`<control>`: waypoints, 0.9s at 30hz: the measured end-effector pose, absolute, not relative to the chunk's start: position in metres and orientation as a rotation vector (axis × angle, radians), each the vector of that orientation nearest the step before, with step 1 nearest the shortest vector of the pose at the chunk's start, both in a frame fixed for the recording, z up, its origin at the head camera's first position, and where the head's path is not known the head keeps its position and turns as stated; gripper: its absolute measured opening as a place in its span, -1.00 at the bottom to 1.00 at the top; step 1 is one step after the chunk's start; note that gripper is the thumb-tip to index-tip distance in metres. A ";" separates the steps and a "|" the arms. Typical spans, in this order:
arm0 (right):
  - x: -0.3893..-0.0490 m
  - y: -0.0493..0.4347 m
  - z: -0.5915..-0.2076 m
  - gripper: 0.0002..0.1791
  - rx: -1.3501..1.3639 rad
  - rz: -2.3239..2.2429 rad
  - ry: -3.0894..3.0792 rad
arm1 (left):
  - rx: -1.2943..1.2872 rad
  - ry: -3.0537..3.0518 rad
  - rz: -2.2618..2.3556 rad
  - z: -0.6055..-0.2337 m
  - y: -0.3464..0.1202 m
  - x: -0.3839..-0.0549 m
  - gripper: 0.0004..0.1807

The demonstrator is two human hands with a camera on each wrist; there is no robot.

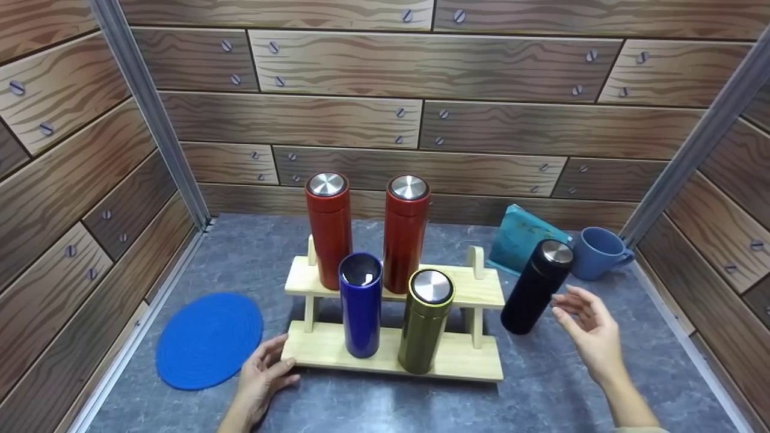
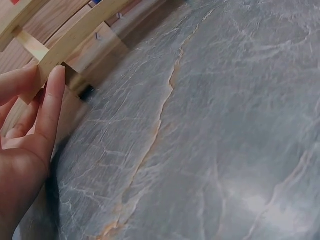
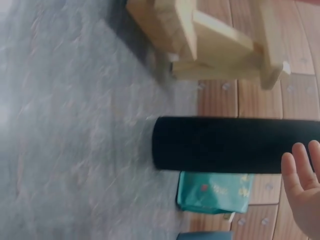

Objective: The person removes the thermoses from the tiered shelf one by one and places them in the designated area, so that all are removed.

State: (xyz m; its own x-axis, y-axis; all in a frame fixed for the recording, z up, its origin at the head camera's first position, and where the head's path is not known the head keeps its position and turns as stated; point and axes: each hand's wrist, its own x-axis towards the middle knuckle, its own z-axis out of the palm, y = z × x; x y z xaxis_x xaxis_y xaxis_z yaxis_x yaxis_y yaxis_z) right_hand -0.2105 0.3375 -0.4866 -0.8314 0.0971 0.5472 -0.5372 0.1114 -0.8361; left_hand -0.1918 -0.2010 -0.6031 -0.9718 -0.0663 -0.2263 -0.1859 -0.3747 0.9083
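Observation:
A two-tier wooden rack (image 1: 463, 361) stands mid-table. My left hand (image 1: 260, 380) pinches the left end of its lower shelf; the left wrist view shows the fingers (image 2: 52, 107) around the board's corner. Two red thermos bottles (image 1: 404, 234) stand on the upper tier. A blue thermos bottle (image 1: 361, 319), dark and hollow-looking at the top, and an olive-green thermos bottle (image 1: 424, 337) stand on the lower one. Right of the rack, a black thermos bottle (image 1: 532, 291) stands on the table. My right hand (image 1: 592, 337) is just beside it, fingers loosely bent, holding nothing.
A round blue mat (image 1: 210, 340) lies on the grey marbled table at the left. Behind the black bottle are a teal pouch (image 1: 520, 237) and a blue mug (image 1: 595, 255). Wood-patterned walls (image 1: 337, 120) close off the back and sides.

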 end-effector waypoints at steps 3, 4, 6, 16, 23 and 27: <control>-0.210 0.329 -0.480 -0.52 0.461 1.795 -1.934 | -0.372 1.715 2.515 -0.604 -0.201 -0.193 -0.27; -0.210 0.326 -0.478 -0.51 0.476 1.801 -1.937 | -0.383 1.712 2.513 -0.604 -0.201 -0.193 -0.26; -0.211 0.321 -0.475 -0.51 0.518 1.814 -1.932 | -0.390 1.710 2.519 -0.604 -0.200 -0.193 -0.26; -0.217 0.294 -0.467 -0.56 0.638 1.866 -1.923 | -0.361 1.696 2.555 -0.605 -0.200 -0.190 -0.28; -0.222 0.277 -0.454 -0.57 0.710 1.887 -1.892 | -0.374 1.677 2.586 -0.604 -0.197 -0.191 -0.29; -0.227 0.265 -0.444 -0.58 0.766 1.861 -1.896 | -0.403 1.676 2.593 -0.604 -0.197 -0.190 -0.29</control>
State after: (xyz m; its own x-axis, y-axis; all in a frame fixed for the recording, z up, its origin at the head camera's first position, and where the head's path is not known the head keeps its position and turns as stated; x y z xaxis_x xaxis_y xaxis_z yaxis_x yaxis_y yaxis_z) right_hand -0.2270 0.2653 -0.4438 -0.7818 -0.1187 0.6121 -0.6142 -0.0222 -0.7888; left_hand -0.1899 -0.1972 -0.6039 -0.9662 -0.1156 -0.2306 -0.1628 -0.4203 0.8927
